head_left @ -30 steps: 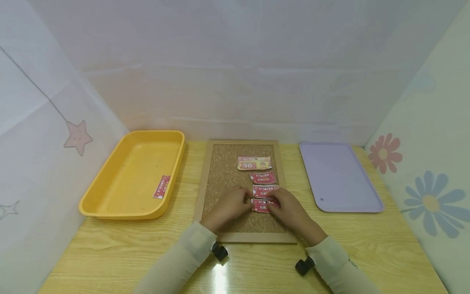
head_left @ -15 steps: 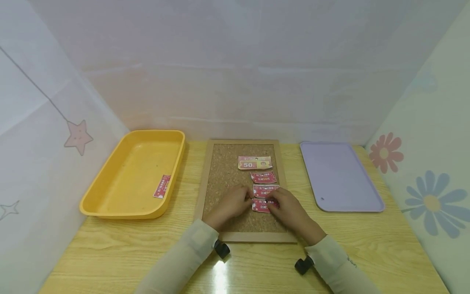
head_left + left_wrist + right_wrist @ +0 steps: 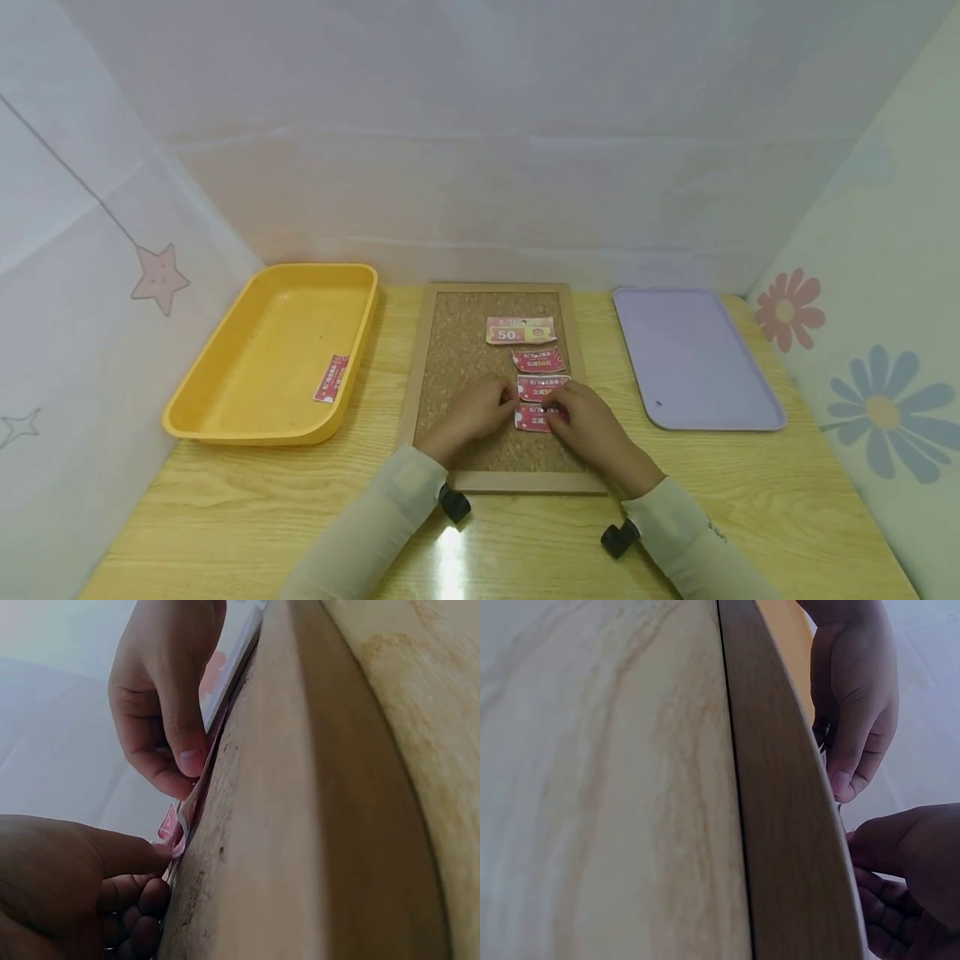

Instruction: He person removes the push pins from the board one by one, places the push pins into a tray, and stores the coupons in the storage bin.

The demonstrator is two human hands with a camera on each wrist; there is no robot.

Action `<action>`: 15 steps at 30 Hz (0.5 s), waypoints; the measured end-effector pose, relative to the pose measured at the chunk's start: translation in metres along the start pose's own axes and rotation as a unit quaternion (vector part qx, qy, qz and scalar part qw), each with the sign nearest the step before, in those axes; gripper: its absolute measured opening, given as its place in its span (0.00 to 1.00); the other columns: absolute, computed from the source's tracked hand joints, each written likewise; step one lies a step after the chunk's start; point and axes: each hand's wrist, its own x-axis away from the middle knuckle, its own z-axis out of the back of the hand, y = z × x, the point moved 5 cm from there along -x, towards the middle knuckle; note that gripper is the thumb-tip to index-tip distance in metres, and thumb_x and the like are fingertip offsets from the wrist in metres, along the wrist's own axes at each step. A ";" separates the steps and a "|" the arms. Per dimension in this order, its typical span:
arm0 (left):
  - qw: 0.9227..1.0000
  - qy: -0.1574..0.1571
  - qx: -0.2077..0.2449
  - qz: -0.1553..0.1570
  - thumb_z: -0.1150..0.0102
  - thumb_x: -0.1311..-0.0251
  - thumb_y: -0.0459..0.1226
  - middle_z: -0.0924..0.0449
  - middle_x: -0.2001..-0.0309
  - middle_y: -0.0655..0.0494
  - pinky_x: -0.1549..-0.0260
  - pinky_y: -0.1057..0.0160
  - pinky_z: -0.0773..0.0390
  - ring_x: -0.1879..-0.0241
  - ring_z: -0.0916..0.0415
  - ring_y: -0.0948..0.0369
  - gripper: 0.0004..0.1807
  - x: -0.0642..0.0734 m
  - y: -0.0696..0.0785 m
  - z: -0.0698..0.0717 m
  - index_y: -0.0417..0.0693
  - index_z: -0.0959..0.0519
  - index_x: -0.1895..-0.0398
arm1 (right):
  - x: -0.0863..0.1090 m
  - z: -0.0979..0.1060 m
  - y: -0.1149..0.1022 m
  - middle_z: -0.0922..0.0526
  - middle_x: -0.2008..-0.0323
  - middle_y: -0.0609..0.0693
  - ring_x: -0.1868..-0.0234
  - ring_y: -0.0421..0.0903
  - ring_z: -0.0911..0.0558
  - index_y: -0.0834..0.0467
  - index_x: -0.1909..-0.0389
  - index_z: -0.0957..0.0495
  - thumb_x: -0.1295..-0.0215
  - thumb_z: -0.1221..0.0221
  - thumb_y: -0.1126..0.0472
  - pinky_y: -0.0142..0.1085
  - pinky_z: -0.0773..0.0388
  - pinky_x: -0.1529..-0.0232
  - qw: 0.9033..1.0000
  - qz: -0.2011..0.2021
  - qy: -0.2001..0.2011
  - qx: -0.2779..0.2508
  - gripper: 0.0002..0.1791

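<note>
A framed cork board [image 3: 465,350] lies on the table with a column of paper coupons near its right side. My left hand [image 3: 476,412] pinches the left edge of the lowest red coupon [image 3: 529,418]; in the left wrist view its corner [image 3: 171,823] curls up by that fingertip. Thumb and index of my right hand [image 3: 596,429] meet over the same coupon, at the small pushpin [image 3: 543,409] near its top, mostly hidden by the fingertips. Above lie two more red coupons, the nearer [image 3: 534,387] and the farther [image 3: 538,361], and a pink-yellow coupon [image 3: 521,331], each with a pin dot.
Left of the board stands a deep yellow tray [image 3: 262,435] with one red coupon [image 3: 331,379] inside. On the right lies a flat lilac tray [image 3: 693,358] with a tiny dark object [image 3: 658,404] near its front left corner. White printed sheets surround the wooden table [image 3: 525,542].
Hardly anything differs: both hands keep their places at the lowest coupon, with only slight finger movement. The whole head view has shifted very slightly.
</note>
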 end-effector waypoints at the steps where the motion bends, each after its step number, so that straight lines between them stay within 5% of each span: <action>1: 1.000 0.000 0.005 0.000 0.42 0.34 0.44 0.28 0.69 0.63 0.61 0.57 0.33 0.68 0.31 0.62 0.06 -0.001 -0.001 0.000 0.56 0.20 0.67 | 0.000 0.000 -0.001 0.24 0.66 0.43 0.68 0.39 0.29 0.53 0.63 0.18 0.40 0.34 0.61 0.37 0.29 0.66 1.000 0.002 0.001 0.001 0.06; 15: 0.996 -0.025 0.085 -0.015 0.43 0.33 0.42 0.25 0.71 0.61 0.70 0.64 0.28 0.70 0.29 0.63 0.07 -0.005 -0.007 -0.001 0.51 0.20 0.67 | -0.004 0.000 -0.003 0.25 0.68 0.44 0.69 0.39 0.29 0.55 0.65 0.19 0.41 0.34 0.62 0.37 0.29 0.67 1.000 -0.021 -0.017 0.005 0.05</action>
